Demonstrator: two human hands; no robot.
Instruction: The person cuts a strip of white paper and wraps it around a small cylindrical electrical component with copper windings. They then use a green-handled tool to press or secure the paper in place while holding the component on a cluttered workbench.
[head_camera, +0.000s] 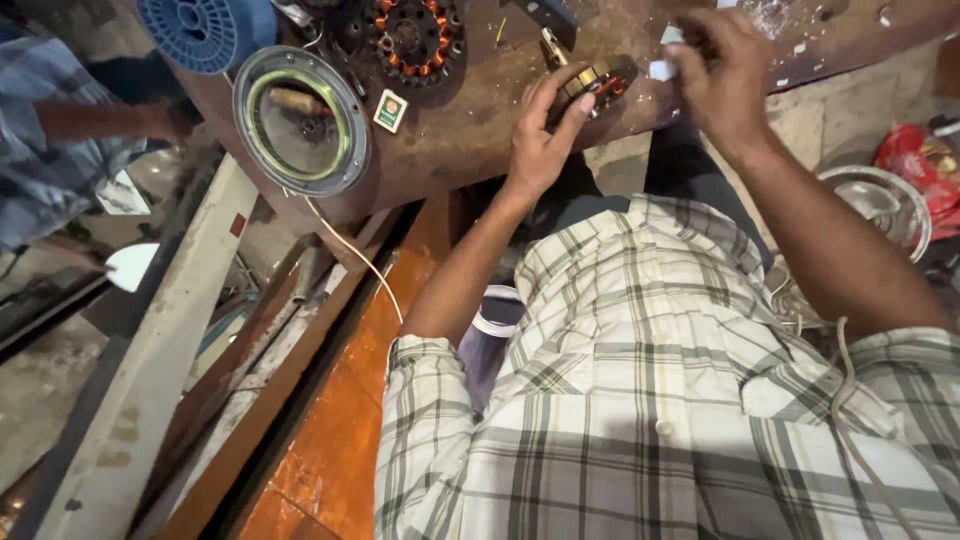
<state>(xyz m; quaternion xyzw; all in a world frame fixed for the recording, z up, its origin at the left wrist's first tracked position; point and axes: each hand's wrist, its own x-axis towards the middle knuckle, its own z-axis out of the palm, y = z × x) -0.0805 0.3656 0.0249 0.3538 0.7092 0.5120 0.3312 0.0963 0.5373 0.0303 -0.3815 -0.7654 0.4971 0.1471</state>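
My left hand grips a small round motor stator with copper windings, held at the near edge of the brown workbench. My right hand hovers just right of the stator, fingers pinched together near a small white paper slip; what it pinches is blurred. My checked shirt fills the lower right of the view.
On the bench lie a larger dark stator with copper coils, a round metal fan cover, a small green and white box and a blue spool. Another person's arm is at the left. A metal bowl sits at right.
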